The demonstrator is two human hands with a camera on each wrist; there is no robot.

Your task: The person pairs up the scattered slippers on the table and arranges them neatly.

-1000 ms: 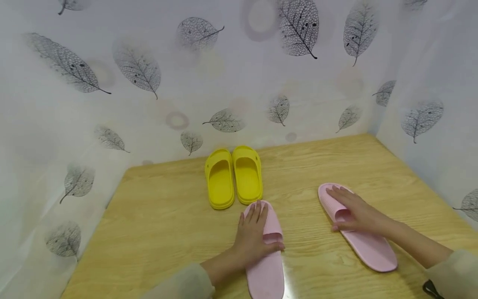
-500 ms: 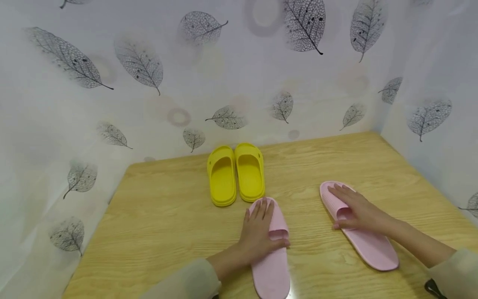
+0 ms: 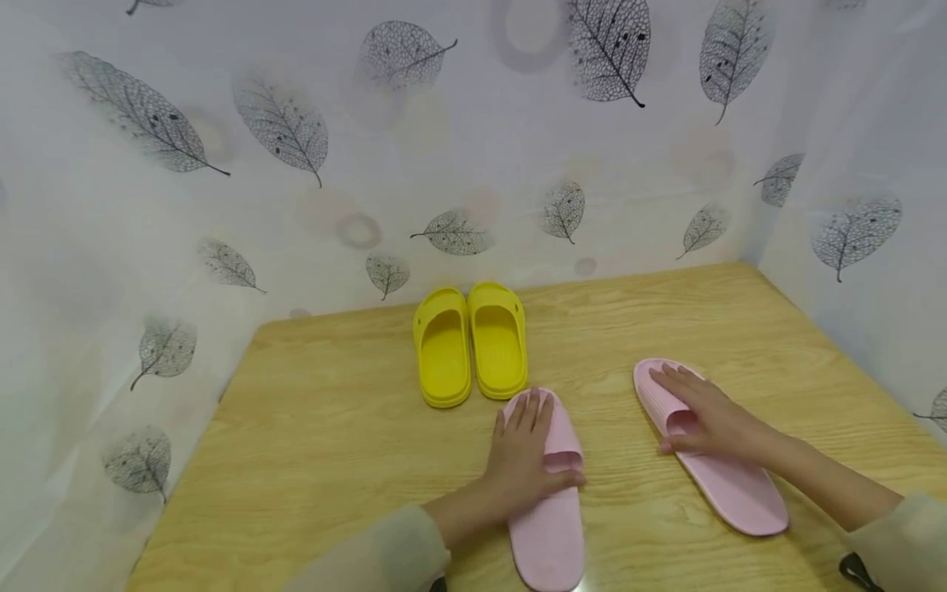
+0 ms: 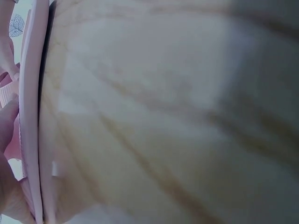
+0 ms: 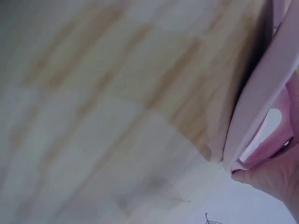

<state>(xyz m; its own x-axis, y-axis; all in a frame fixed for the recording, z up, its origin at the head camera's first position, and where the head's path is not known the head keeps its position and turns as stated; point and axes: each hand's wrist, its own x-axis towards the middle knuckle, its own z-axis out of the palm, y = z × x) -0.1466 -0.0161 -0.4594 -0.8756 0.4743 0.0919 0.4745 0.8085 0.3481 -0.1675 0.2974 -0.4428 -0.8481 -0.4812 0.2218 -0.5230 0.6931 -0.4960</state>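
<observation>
Two pink slippers lie sole down on the table. My left hand (image 3: 514,473) rests on the left pink slipper (image 3: 547,538), fingers forward over the ribbed strap, thumb across to its right edge. My right hand (image 3: 721,423) lies on the right pink slipper (image 3: 747,497), which is angled; its fingers are extended over the strap and the thumb is at the left edge. The left wrist view shows a pink slipper's edge (image 4: 30,116) close up; in the right wrist view a digit touches the other slipper's edge (image 5: 259,93). The palms hide the middle of both slippers.
Side by side behind the left pink slipper stand a left yellow slipper (image 3: 444,362) and a right yellow slipper (image 3: 499,353). The wood-grain table (image 3: 318,460) is bordered by leaf-printed sheeting (image 3: 311,222) at the back and both sides.
My left hand and the left pink slipper have slid right, narrowing the distance to the right one. The right hand and its slipper stay nearly still. The head view has shifted slightly.
</observation>
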